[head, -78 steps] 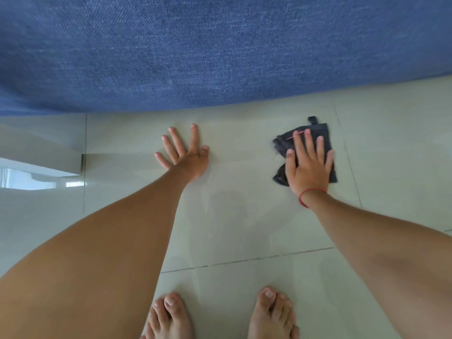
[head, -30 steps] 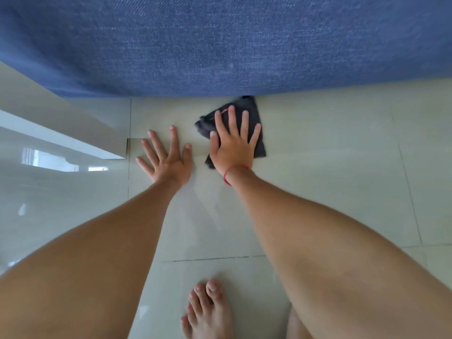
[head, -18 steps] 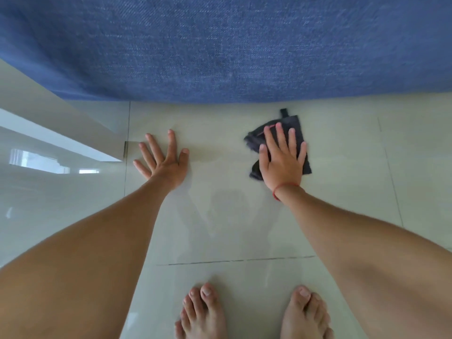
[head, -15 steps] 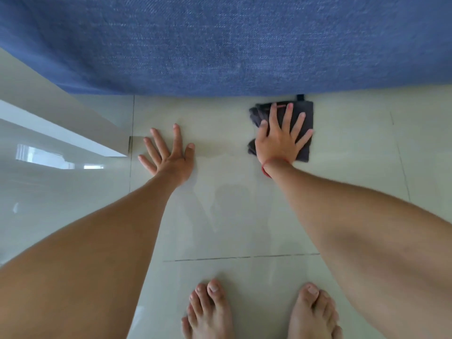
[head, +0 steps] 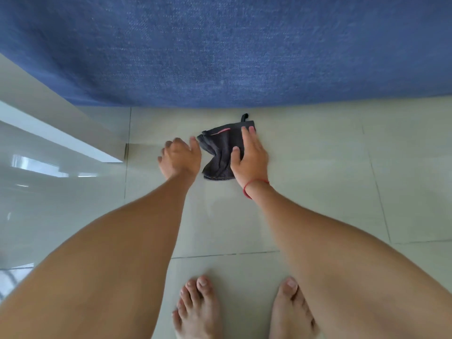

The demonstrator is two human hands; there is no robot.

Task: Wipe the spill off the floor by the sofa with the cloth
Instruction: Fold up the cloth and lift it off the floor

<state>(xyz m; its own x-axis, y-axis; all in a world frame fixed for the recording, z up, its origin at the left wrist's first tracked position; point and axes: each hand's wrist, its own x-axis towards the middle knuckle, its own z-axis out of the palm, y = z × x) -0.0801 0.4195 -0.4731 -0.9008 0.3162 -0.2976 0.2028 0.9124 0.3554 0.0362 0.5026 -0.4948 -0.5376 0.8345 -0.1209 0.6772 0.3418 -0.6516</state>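
A crumpled dark grey cloth (head: pixel 218 152) with a small hanging loop lies on the pale floor tiles (head: pixel 318 172), a short way in front of the blue sofa (head: pixel 220 45). My right hand (head: pixel 250 157), with a red string at the wrist, covers the cloth's right side, its thumb pressed on the fabric. My left hand (head: pixel 179 157) hovers just left of the cloth, blurred, with fingers loosely curled and the thumb near the cloth's left edge. It holds nothing. No distinct spill shows on the glossy tile.
A white ledge or low wall (head: pixel 56 133) runs diagonally along the left, ending close to my left hand. My bare feet (head: pixel 198 309) stand on the tiles at the bottom. The sofa's lower edge crosses the whole view.
My left hand has lifted off the floor and shifted right toward the cloth. The right hand has drawn the cloth back from the sofa's edge and now sits on its right side.
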